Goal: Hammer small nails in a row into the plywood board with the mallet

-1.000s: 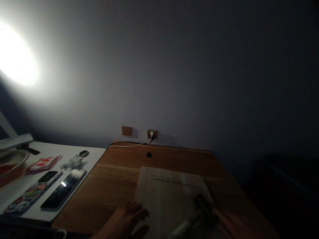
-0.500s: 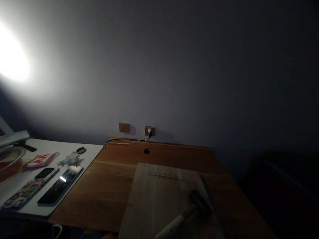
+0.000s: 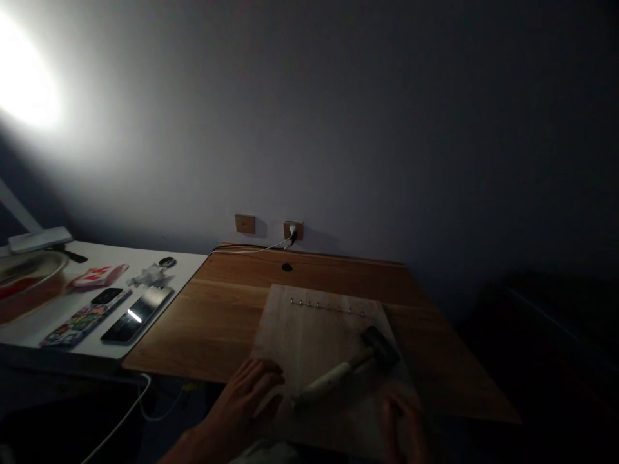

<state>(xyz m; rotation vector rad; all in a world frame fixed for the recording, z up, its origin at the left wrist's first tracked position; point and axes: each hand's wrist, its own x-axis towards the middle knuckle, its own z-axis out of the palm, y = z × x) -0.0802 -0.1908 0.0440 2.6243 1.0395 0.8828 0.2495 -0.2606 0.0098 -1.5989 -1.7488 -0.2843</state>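
Observation:
A pale wooden board (image 3: 309, 335) lies on the brown desk (image 3: 227, 316), with a row of small nails (image 3: 326, 306) standing along its far edge. A hammer (image 3: 351, 370) with a dark head and light handle rests on the board. My left hand (image 3: 249, 393) lies flat on the board's near left corner, fingers spread and open. My right hand (image 3: 401, 422) rests on the board's near right part in deep shadow, holding nothing, its fingers dim but stretched out. The hammer lies between the two hands, touched by neither.
A white table (image 3: 43, 322) at the left carries two phones (image 3: 138, 316), a patterned case (image 3: 80, 322), a red packet (image 3: 99, 276) and a bowl (image 3: 26, 274). A white cable (image 3: 256, 248) runs to a wall socket (image 3: 293, 229). The right side is dark.
The view has tilted down, so the desk sits higher in frame. Both hands, out of view half a second ago, are back on the board's near edge.

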